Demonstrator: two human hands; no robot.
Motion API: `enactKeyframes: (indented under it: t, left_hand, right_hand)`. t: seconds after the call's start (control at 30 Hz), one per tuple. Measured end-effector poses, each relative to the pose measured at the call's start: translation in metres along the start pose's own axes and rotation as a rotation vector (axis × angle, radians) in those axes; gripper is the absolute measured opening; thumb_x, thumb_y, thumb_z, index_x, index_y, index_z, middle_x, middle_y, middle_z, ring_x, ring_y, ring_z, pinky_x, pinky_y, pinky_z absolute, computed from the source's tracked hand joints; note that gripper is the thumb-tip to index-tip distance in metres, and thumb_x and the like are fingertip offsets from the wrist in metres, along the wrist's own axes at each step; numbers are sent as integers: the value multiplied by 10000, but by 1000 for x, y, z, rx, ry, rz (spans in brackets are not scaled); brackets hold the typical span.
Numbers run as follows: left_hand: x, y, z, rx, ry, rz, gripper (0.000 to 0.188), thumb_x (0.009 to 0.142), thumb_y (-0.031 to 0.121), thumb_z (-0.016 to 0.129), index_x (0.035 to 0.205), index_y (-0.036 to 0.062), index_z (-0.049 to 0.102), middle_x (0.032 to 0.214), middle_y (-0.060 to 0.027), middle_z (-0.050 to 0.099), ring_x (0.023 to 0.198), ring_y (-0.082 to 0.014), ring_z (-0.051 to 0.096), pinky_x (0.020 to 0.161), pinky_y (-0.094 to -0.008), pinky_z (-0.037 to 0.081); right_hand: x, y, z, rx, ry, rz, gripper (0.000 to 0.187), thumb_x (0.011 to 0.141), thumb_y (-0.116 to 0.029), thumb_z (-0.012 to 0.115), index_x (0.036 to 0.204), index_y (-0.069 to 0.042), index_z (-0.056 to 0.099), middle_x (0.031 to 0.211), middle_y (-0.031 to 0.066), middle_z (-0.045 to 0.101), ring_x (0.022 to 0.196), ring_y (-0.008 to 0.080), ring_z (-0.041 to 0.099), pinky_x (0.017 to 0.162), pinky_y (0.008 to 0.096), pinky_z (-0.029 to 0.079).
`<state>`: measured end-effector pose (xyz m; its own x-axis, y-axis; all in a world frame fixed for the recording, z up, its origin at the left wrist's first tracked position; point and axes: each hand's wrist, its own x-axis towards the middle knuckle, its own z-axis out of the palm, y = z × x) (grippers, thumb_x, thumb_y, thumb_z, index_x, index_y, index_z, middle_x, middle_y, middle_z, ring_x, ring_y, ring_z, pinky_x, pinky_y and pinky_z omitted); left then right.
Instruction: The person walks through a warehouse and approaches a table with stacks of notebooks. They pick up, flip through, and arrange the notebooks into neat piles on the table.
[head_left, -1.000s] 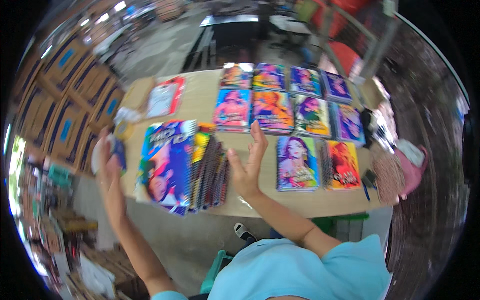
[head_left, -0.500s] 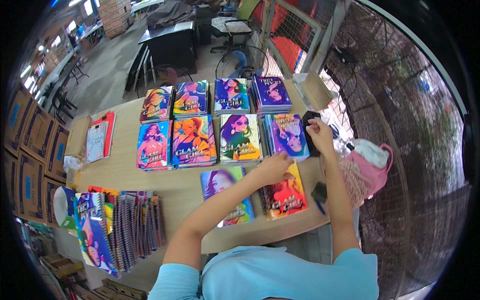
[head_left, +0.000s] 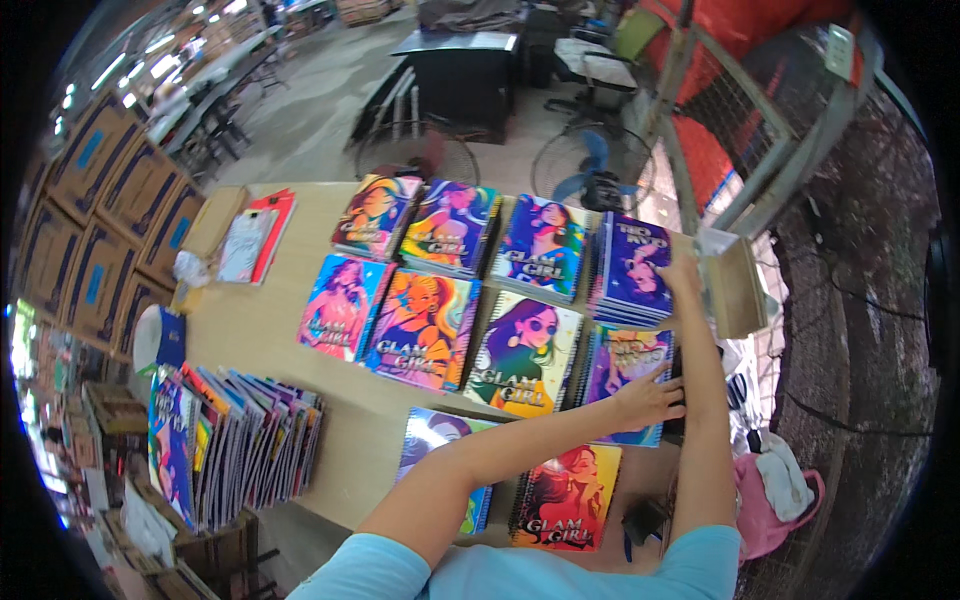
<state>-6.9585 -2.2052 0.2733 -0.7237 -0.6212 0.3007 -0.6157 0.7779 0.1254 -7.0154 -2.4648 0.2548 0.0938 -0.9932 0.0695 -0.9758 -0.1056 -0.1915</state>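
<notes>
Spiral notebooks with bright illustrated covers lie in two rows of stacks on the table. My right hand [head_left: 683, 279] is at the right edge of the back-right stack of purple notebooks [head_left: 630, 262], its thumb side on the top cover and its fingers closed about the edge. Nearer to me, my left hand [head_left: 650, 400] rests with fingers apart over the right side of another purple notebook [head_left: 622, 362]. My left forearm crosses above a pastel notebook [head_left: 425, 432] and partly hides it. A red and yellow notebook [head_left: 570, 497] lies at the front edge.
At the left, a row of spiral notebooks [head_left: 245, 440] stands on edge. Cardboard boxes [head_left: 85, 250] are piled beyond it. Papers [head_left: 250, 245] lie at the back left. An open carton [head_left: 735, 285], a pink bag [head_left: 765, 505] and a dark object [head_left: 645, 520] are on the right.
My right hand has moved away from me, from beside the nearer purple stack to the back-right one. My left hand has shifted from above the red notebook onto the nearer purple stack. The view has turned.
</notes>
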Motion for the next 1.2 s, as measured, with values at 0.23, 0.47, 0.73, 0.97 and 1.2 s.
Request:
enactKeyframes:
  t: [0.23, 0.47, 0.73, 0.97, 1.2]
  left_hand:
    - [-137, 33, -160, -12, 607, -328, 237, 775, 168, 570, 1000, 106, 527, 901, -56, 556, 871, -231, 570, 878, -419, 423]
    - [-359, 160, -422, 419, 737, -1097, 515, 834, 32, 575, 1322, 11, 415, 1084, -98, 574, 938, -155, 559, 833, -317, 452]
    - [-618, 133, -430, -357, 376, -1669, 542, 796, 84, 550, 1317, -9, 436, 1130, -90, 589, 964, -118, 545, 850, -240, 432]
    - [-660, 110, -417, -835, 536, -1427, 552, 876, 165, 565, 1352, -27, 363, 1314, -141, 474, 1132, -155, 490, 972, -251, 378]
    - [-695, 170, -365, -856, 957, -846, 603, 945, 453, 385, 1396, 59, 322, 1461, -111, 276, 1316, -238, 304, 1072, -377, 236]
  right_hand:
    - [-27, 29, 37, 357, 168, -482, 695, 624, -290, 758, 1202, -30, 473, 1013, 222, 609, 949, 383, 593, 836, 444, 465]
    - [-24, 21, -65, 257, 150, -422, 399, 664, -188, 697, 971, 22, 553, 950, 249, 605, 892, 398, 594, 788, 428, 459]
    - [-328, -228, -211, 1333, 173, -810, 741, 730, -5, 573, 1404, -33, 266, 1447, 167, 276, 1341, 255, 247, 1106, 365, 144]
    - [-600, -421, -188, 1805, 45, -500, 782, 750, -101, 602, 1425, -2, 220, 1479, 148, 226, 1361, 225, 206, 1111, 333, 99]
    - [-666, -474, -130, 1357, 153, -519, 804, 776, -136, 628, 1436, -35, 180, 1458, 183, 188, 1362, 317, 134, 1110, 423, 81]
